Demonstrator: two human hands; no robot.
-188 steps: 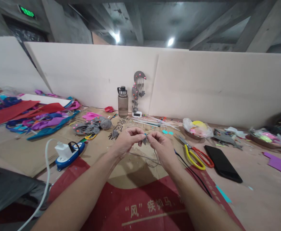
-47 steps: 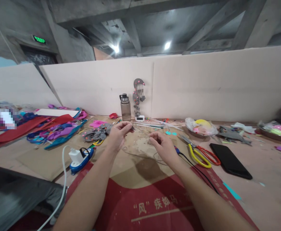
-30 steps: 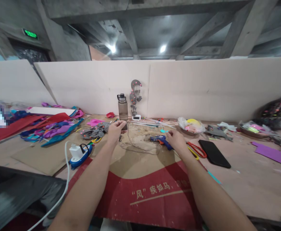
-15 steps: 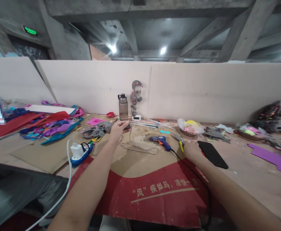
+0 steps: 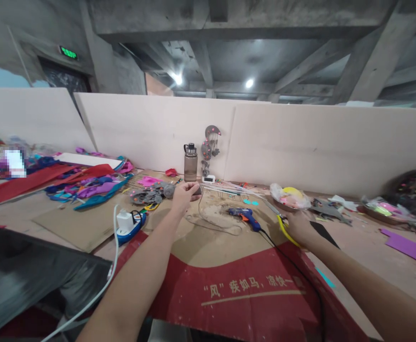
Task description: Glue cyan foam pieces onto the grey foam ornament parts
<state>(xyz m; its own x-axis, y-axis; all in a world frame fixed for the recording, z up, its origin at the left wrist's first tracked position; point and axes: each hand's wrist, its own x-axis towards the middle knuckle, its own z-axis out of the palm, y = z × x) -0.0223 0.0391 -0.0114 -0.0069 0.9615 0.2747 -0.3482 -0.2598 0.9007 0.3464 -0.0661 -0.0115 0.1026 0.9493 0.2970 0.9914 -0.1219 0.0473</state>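
My left hand is closed in a pinch on a small dark grey felt piece. From it a thin grey cord trails in a loop onto the cardboard. Off to the right, my right hand is closed around yellow-handled scissors, their blades pointing to the far left; its fingertips are partly hidden. Between the hands lies a blue glue gun with a black cable. Left of my left hand is a pile of grey felt pieces with pink dots.
A water bottle stands at the back beside a grey moon-shaped hanging ornament. A blue power strip with a white plug sits at left. A black phone lies partly behind my right hand. Coloured felt scraps cover the left.
The view has swung slightly left. My right hand has shifted on the scissors, and more of the yellow handle now shows. The left hand still pinches the felt piece.
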